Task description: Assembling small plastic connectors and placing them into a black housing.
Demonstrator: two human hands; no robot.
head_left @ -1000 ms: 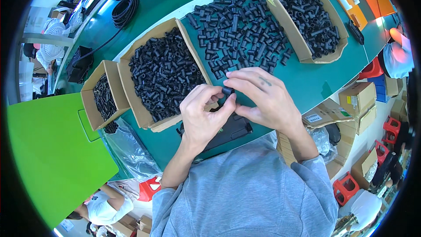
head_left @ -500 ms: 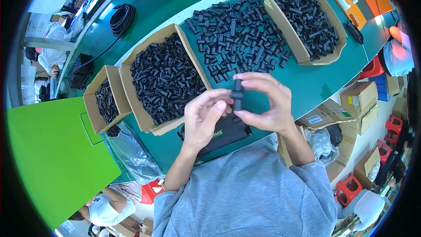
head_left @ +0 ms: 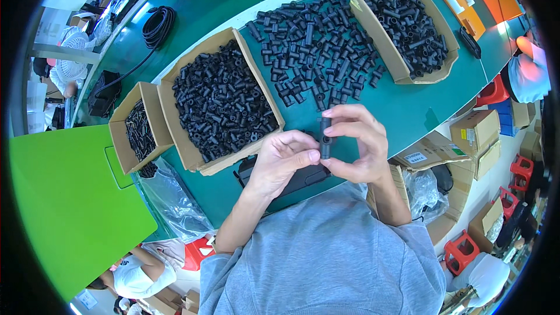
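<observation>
Pinching a black tube (head_left: 325,138) upright between both hands, just above the green table (head_left: 402,111).

Your right hand (head_left: 359,146) clamps it top and bottom with thumb and fingers, your left hand (head_left: 284,160) touches its side. Loose tube pile (head_left: 309,52) sits at 12 o'clock, a full cardboard box (head_left: 219,102) at 10.

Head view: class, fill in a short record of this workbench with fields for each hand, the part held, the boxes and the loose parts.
Left hand: fingertips on the part
Right hand: grip on the part's ends
Part held: black tube piece, upright
Boxes: three cardboard boxes of black parts
Loose parts: black pile on green table
</observation>
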